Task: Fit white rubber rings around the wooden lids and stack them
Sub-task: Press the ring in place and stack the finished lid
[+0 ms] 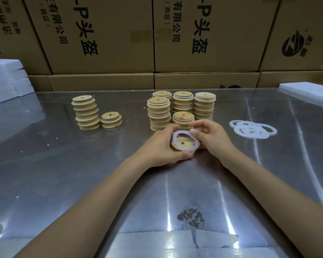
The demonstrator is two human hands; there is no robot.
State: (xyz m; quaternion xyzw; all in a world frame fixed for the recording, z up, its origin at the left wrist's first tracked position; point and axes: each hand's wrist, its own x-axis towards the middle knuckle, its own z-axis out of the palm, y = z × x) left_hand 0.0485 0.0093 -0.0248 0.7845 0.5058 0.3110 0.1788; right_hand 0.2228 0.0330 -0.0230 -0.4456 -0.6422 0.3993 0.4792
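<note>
My left hand (162,146) grips a round wooden lid (182,143) with a small centre hole, just above the table. A white rubber ring (186,147) lies partly over the lid, its far edge lifted. My right hand (211,136) pinches the ring's right side. Behind my hands stand several stacks of ringed lids (183,108), the nearest one short. Two stacks of bare wooden lids (87,114) stand at the left, one tall, one low (111,120). Loose white rings (253,129) lie in a heap at the right.
The table (82,164) is shiny metal with a worn patch (191,217) near the front. Cardboard boxes (157,43) form a wall along the far edge. White foam blocks sit at the far left (7,81) and far right (309,94).
</note>
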